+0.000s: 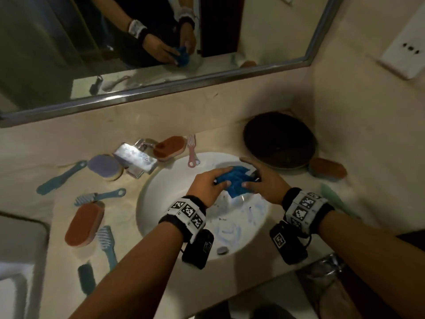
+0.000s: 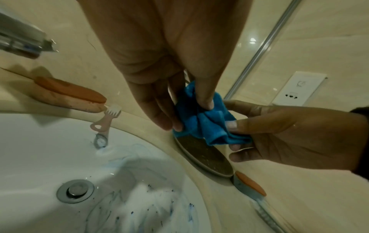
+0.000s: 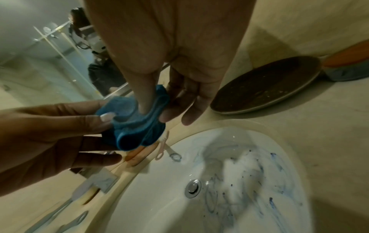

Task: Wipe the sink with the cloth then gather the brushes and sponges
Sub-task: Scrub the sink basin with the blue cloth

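Head view: left hand (image 1: pixel 208 185) and right hand (image 1: pixel 262 180) are both pinching the bunched cloth (image 1: pixel 234 180), holding it above the sink (image 1: pixel 161 187). Wiping is pending, judging by blue smears lining the bowl. Next: press cloth down, sweeping within the rim. Brushes crowding the sink's left; plate (image 1: pixel 279 143) sitting behind-right.

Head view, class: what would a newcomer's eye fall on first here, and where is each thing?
First, the bright blue cloth, bunched between the left hand and right hand above the white sink. Next, the blue smears and dark specks streaking the basin around the drain. Then the scatter left of the sink: orange sponges, such as the orange sponge, and teal brushes, with a dark round plate at the back right.
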Tool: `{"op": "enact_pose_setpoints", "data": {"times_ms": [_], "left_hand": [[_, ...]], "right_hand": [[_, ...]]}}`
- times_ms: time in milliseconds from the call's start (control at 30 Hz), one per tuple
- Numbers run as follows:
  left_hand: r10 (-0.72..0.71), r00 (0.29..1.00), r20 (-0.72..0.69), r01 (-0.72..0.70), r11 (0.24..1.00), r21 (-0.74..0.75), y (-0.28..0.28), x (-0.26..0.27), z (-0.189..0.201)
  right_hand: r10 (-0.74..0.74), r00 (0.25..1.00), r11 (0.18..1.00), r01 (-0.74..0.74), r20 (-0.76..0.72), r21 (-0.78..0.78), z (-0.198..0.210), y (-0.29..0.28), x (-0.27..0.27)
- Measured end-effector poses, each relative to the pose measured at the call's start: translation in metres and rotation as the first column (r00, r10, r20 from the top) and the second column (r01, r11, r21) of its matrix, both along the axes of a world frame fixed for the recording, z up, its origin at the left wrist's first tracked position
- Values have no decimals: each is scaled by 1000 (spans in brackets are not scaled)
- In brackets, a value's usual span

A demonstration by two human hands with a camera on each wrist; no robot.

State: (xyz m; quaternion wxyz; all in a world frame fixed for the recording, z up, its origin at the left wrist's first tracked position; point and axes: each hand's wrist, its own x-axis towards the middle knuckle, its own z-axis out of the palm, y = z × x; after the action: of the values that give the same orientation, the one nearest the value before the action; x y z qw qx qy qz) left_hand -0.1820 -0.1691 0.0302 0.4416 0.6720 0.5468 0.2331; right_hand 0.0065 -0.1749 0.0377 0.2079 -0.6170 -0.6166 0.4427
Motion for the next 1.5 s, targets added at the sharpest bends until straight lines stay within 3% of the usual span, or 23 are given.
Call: {"op": "enact_pose_setpoints", "data": {"times_ms": [100, 333, 467, 600, 733, 833, 900, 1033, 1133, 1267, 1400, 1500], "left_hand": [[-22, 999, -45, 23, 1000, 16, 15, 2, -13], [-87, 995, 44, 86, 996, 20, 28, 24, -15], [-95, 994, 57, 100, 990, -101, 31, 31, -17], [-224, 974, -30, 213, 954, -210, 44, 52, -28], [-159, 976, 148, 210, 869, -449, 49, 78, -39], [-123, 981, 147, 175, 888, -426, 58, 87, -52], [-158, 986, 50, 166, 918, -360, 65, 90, -63], [-71, 997, -41, 52, 936, -349, 78, 99, -96], [14, 994, -105, -50, 934, -355, 84, 111, -126], [14, 997, -75, -40, 936, -349, 78, 132, -155], [-20, 1000, -14, 12, 915, -404, 56, 141, -178], [-48, 999, -13, 40, 930, -364, 57, 141, -185]], "right_hand": [[-22, 997, 999, 24, 76, -24, -2, 4, 2], [35, 989, 999, -34, 144, -13, -9, 12, 8], [-80, 992, 996, 82, 96, -17, -8, 10, 16], [-234, 971, 972, 234, 45, 11, -12, 4, 26], [-383, 924, 923, 383, -8, 25, -25, -2, 38], [-283, 959, 954, 280, -7, -107, -40, -5, 56], [-207, 971, 962, 224, 118, -157, -52, -8, 74], [-207, 875, 955, 277, 438, -103, -78, -4, 102], [-17, 813, 946, 202, 582, -254, -96, 6, 110], [70, 768, 935, 172, 637, -310, -113, 8, 110], [78, 777, 936, 160, 625, -315, -115, 12, 110], [68, 782, 934, 168, 620, -315, -115, 13, 112]]}}
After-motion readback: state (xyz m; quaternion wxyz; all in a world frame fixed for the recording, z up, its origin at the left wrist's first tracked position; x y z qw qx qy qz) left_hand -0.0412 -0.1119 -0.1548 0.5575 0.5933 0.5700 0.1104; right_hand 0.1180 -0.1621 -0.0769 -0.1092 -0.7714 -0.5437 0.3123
